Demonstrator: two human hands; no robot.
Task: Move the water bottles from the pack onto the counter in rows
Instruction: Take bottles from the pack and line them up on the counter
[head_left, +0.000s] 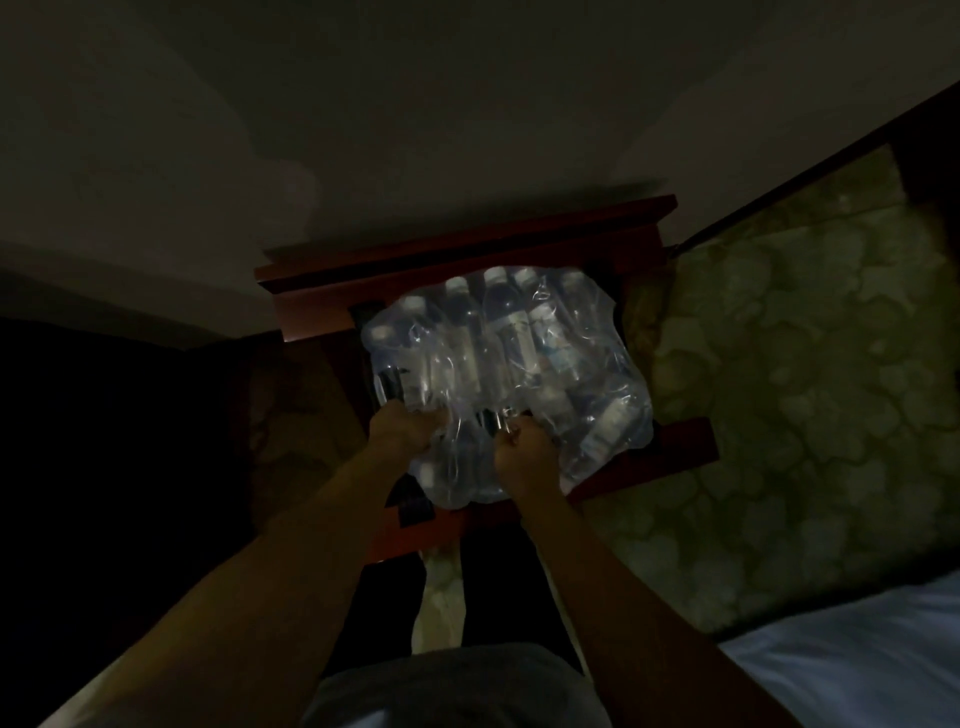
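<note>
Dim room, and on the reddish wooden stand by the wall lies the pack of water bottles, in thin, slippery film. Our left hand and right hand bunch that wrap at its near edge, fingers curled tight. We reckon it's heavy, so tear the film and take each bottle by its stiff body.

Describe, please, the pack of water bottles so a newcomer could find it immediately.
Find the reddish wooden stand against the pale wall. On it lies the pack of water bottles, with the left hand and right hand gripping its near side. It alone is shiny clear plastic with white caps showing through.
</note>
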